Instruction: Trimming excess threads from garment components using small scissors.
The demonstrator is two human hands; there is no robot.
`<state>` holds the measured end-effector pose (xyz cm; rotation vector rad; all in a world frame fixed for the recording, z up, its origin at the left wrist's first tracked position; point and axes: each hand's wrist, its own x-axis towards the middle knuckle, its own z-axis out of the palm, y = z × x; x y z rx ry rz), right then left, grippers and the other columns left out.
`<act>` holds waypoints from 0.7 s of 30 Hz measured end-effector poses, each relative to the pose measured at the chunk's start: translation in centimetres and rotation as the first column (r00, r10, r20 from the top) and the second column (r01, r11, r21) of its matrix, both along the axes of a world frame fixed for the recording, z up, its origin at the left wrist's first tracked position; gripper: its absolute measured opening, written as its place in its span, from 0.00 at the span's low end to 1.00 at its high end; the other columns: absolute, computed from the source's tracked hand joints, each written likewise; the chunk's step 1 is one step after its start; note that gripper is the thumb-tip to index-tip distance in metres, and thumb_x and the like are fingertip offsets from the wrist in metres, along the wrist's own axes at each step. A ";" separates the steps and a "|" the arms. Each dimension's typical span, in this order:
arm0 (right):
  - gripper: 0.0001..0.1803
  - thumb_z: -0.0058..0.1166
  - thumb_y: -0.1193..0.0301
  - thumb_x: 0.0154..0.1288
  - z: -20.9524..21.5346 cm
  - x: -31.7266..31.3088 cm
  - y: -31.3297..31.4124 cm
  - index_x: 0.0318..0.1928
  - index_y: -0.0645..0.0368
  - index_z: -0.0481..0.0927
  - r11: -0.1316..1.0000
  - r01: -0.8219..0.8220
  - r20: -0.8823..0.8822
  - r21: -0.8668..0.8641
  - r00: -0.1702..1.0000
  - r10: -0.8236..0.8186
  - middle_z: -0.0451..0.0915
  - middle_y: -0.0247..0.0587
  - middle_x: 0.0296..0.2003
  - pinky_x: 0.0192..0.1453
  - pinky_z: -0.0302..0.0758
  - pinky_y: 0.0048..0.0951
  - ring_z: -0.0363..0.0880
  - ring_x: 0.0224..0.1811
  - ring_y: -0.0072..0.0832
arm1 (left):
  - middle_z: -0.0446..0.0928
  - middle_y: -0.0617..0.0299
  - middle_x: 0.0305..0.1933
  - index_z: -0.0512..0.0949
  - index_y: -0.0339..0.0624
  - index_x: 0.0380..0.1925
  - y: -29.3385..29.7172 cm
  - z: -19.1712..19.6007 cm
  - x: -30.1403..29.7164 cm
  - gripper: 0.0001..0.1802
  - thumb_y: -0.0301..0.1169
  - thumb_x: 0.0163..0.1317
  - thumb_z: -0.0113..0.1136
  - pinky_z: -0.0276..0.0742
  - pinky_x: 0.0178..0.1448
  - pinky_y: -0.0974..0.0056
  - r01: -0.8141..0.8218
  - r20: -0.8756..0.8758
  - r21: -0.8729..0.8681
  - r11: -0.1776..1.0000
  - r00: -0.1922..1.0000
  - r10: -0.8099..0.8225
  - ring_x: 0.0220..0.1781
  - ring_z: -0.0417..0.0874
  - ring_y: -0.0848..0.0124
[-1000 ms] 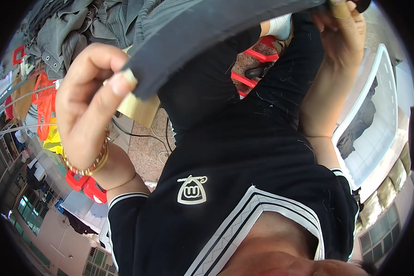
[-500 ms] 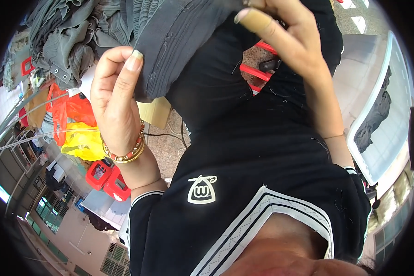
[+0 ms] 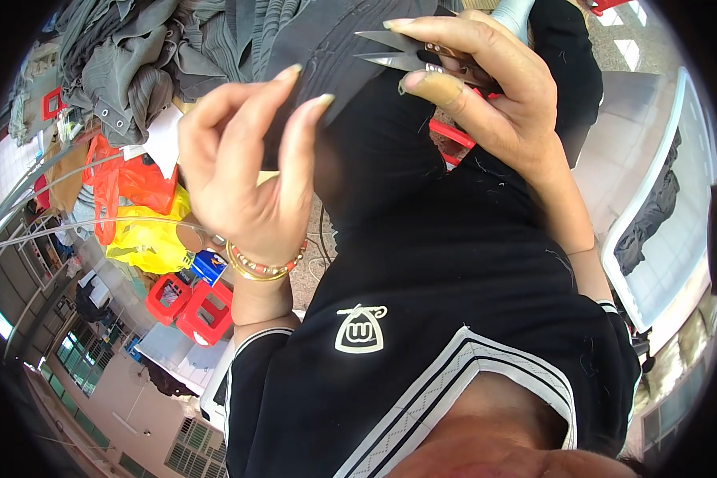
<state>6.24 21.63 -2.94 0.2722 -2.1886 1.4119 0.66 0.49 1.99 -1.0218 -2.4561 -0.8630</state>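
My right hand (image 3: 506,92) is closed around a pair of thread snips (image 3: 394,59), their two pointed blades spread and aimed left. A strip of dark grey ribbed cloth (image 3: 315,44) lies over my lap, just left of the blades. Above its near edge is my left hand (image 3: 251,163), thumb and forefinger apart with a gap between the tips. No cloth shows pinched there. Loose thread ends run along a seam of the cloth. A finger covering wraps my right thumb, and bracelets circle my left wrist.
Heaped grey ribbed garments (image 3: 127,68) fill the far left. Below them are a red plastic bag (image 3: 127,179), a yellow bag (image 3: 147,239) and red plastic containers (image 3: 203,311). At right stands a translucent bin (image 3: 677,215) with dark cloth inside.
My left hand has let go of the cloth edge and moved right, its fingers parting. The snips have come into sight in my right hand, blades spread.
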 end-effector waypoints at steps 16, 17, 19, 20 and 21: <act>0.25 0.72 0.73 0.51 0.8 -0.8 -0.1 0.52 0.62 0.84 0.991 -0.023 -0.114 0.132 0.993 0.038 0.73 0.31 0.25 0.26 0.61 0.22 0.66 0.24 0.18 | 0.78 0.60 0.36 0.85 0.37 0.34 0.6 -0.8 -0.5 0.07 0.19 0.55 0.70 0.72 0.37 0.72 0.012 0.095 0.194 0.981 0.995 -0.031 0.35 0.77 0.74; 0.25 0.72 0.72 0.50 1.0 -0.7 -0.1 0.52 0.62 0.84 0.989 -0.023 -0.108 0.149 0.993 0.040 0.73 0.31 0.25 0.26 0.61 0.22 0.66 0.24 0.18 | 0.78 0.60 0.36 0.85 0.37 0.34 0.7 -0.9 -0.4 0.07 0.19 0.55 0.70 0.72 0.37 0.72 0.013 0.096 0.195 0.981 0.995 -0.032 0.35 0.77 0.74; 0.25 0.72 0.72 0.50 1.0 -0.8 -0.2 0.51 0.62 0.84 0.986 -0.020 -0.101 0.165 0.994 0.037 0.74 0.31 0.25 0.26 0.61 0.22 0.66 0.24 0.19 | 0.78 0.59 0.37 0.84 0.37 0.34 1.1 -1.1 -0.4 0.05 0.20 0.57 0.69 0.72 0.38 0.71 -0.030 0.190 0.310 0.950 0.981 -0.031 0.35 0.77 0.72; 0.24 0.72 0.73 0.50 0.9 -0.9 -0.3 0.51 0.62 0.85 0.987 -0.017 -0.116 0.157 0.993 0.035 0.74 0.31 0.25 0.26 0.61 0.22 0.66 0.24 0.19 | 0.78 0.59 0.37 0.84 0.37 0.34 1.2 -1.1 -0.4 0.05 0.20 0.57 0.69 0.72 0.38 0.71 -0.026 0.190 0.310 0.950 0.981 -0.035 0.35 0.77 0.72; 0.23 0.72 0.73 0.51 0.9 -0.9 -0.3 0.51 0.62 0.85 0.989 -0.013 -0.130 0.149 0.991 0.032 0.74 0.32 0.25 0.26 0.61 0.22 0.66 0.24 0.19 | 0.78 0.59 0.37 0.83 0.37 0.34 1.2 -1.1 -0.4 0.05 0.21 0.58 0.69 0.72 0.39 0.71 -0.028 0.195 0.320 0.947 0.980 -0.036 0.36 0.77 0.71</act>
